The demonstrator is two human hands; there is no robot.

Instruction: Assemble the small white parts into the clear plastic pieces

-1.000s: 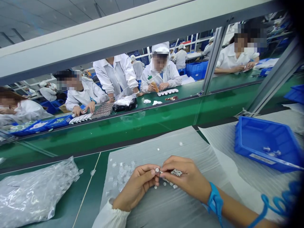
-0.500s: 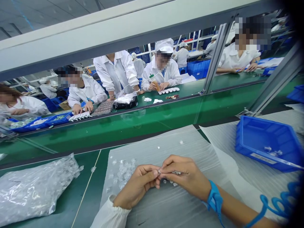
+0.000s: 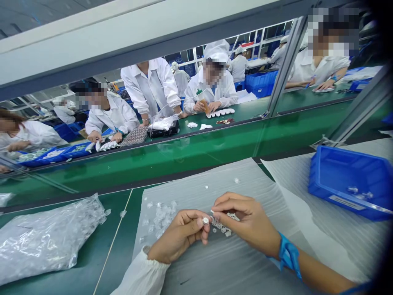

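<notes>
My left hand (image 3: 181,235) is curled, pinching a small clear plastic cap (image 3: 205,221) between thumb and forefinger. My right hand (image 3: 245,221) is closed in a pinch right beside it, fingertips almost touching the cap, with several tiny clear and white parts (image 3: 225,231) under its palm. Both hands rest over a white foam sheet (image 3: 215,266). A loose heap of clear plastic pieces (image 3: 161,215) lies on the sheet just left of my left hand. A blue wrist strap (image 3: 288,256) wraps my right wrist.
A clear plastic bag of parts (image 3: 46,237) lies at the left on the green table. A blue bin (image 3: 353,180) with a few small parts stands at the right. A green conveyor (image 3: 184,157) runs across behind; several white-coated workers sit beyond it.
My hands have drawn slightly apart; the cap in my left fingers now shows clearly. The view has shifted down and a little to the left.
</notes>
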